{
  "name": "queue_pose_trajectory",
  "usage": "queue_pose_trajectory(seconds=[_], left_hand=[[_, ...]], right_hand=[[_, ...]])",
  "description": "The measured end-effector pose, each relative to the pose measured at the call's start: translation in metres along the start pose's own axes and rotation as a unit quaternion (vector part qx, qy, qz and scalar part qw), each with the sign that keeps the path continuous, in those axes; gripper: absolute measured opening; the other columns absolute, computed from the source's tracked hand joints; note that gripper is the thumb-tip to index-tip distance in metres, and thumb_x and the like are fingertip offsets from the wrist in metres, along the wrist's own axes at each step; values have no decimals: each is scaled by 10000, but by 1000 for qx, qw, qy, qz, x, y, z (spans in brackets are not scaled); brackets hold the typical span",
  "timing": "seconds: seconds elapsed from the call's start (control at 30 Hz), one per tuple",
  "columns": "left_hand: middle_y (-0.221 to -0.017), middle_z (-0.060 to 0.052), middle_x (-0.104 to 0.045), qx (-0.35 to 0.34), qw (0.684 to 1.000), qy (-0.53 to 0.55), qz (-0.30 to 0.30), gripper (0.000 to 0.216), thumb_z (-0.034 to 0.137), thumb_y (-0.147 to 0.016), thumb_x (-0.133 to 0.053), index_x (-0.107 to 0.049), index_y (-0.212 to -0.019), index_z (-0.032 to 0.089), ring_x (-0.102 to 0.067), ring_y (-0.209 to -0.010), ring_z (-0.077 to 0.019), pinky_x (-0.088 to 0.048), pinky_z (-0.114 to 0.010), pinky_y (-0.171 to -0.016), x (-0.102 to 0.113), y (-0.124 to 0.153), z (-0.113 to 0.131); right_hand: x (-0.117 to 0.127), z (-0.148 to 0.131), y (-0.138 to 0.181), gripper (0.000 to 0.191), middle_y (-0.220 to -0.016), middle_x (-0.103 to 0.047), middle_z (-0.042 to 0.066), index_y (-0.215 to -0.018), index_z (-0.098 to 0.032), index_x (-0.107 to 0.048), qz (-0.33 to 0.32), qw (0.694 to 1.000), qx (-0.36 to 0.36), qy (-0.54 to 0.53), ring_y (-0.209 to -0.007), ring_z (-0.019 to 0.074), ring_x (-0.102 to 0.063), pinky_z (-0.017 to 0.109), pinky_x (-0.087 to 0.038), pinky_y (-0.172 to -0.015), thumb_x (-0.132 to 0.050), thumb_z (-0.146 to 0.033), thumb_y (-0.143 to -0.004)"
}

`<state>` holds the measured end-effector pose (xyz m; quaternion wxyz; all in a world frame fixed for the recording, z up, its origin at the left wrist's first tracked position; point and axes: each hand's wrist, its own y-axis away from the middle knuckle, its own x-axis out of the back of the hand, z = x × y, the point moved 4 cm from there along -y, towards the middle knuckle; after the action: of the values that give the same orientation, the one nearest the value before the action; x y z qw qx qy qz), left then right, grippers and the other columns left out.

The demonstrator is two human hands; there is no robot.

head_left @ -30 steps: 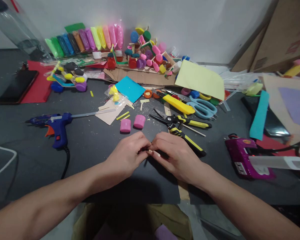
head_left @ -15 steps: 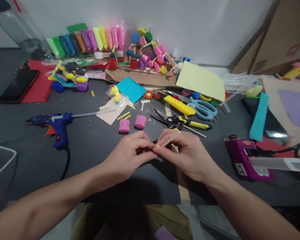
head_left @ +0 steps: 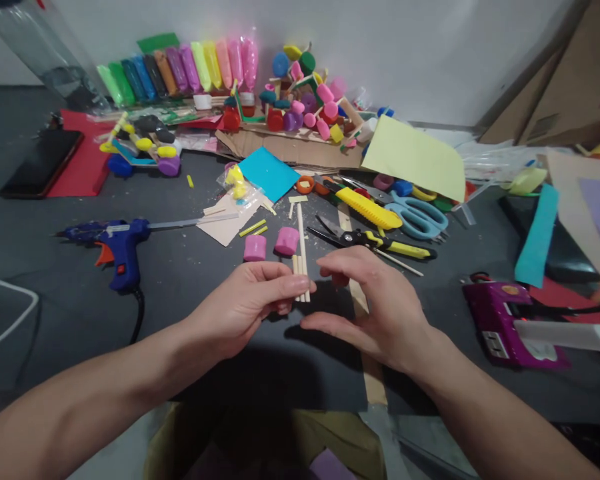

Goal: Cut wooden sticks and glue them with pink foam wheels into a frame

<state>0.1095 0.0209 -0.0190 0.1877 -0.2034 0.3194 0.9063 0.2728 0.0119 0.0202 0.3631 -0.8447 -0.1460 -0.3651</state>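
Between the thumb and fingers of my left hand [head_left: 267,293] is a small bundle of thin wooden sticks [head_left: 301,243], pale and held upright. One stick reaches well above the others, and their lower ends poke out under my thumb. Just to the right, my right hand [head_left: 375,303] is open, thumb and fingers spread apart, touching nothing. Beyond the left hand stand two pink cylinders [head_left: 255,248], with short yellow-green strips [head_left: 253,228] behind them. Black-and-yellow pliers [head_left: 370,241] lie past my right hand, a loose thin stick beside them.
On the left lies a blue glue gun [head_left: 123,243] with a cord. Farther back are a yellow cutter [head_left: 369,208], blue-handled scissors [head_left: 420,217], a blue paper square [head_left: 267,175] and a small toy car [head_left: 143,150]. A purple power strip [head_left: 500,327] sits at right.
My right hand has let go of the stick, opened and drawn away to the right. The sticks have turned upright in my left hand. The view has shifted slightly.
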Motion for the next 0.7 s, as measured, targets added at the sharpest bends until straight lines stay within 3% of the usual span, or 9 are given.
queue_pose_trajectory(seconds=[0.07, 0.2, 0.4, 0.7], left_hand=[[-561, 40, -547, 26, 999, 19, 0, 259, 315, -648, -882, -688, -624, 144, -437, -546, -59, -302, -200, -544, -2, 2, -2], [-545, 35, -557, 42, 999, 15, -5, 262, 271, -633, -883, -664, -565, 142, -431, -534, -52, -291, -191, -527, -6, 4, -4], [-541, 33, -579, 30, 999, 29, 2, 298, 325, -635, -884, -656, -562, 146, -472, -549, -63, -327, -199, -566, -6, 1, -5], [-553, 34, -566, 13, 1000, -3, -7, 331, 377, -649, -863, -639, -581, 143, -453, -551, -71, -302, -224, -579, -4, -3, -10]], right_hand=[[-3, -3, -1, 442, -1039, -686, 97, -1226, -221, -490, 6, 999, 27, 32, -928, 229, -670, 342, -540, -712, -734, -378, -894], [-5, -3, -2, 249, -1007, -706, 99, -1147, -219, -529, 2, 998, 13, 66, -908, 225, -690, 336, -548, -685, -654, -294, -945], [-5, -5, -3, 329, -974, -705, 99, -1127, -204, -519, 9, 998, 39, 57, -904, 221, -692, 330, -555, -696, -715, -359, -912], [-6, -3, -2, 212, -969, -713, 96, -1084, -216, -546, 4, 997, 17, 79, -898, 227, -707, 339, -573, -712, -666, -311, -938]])
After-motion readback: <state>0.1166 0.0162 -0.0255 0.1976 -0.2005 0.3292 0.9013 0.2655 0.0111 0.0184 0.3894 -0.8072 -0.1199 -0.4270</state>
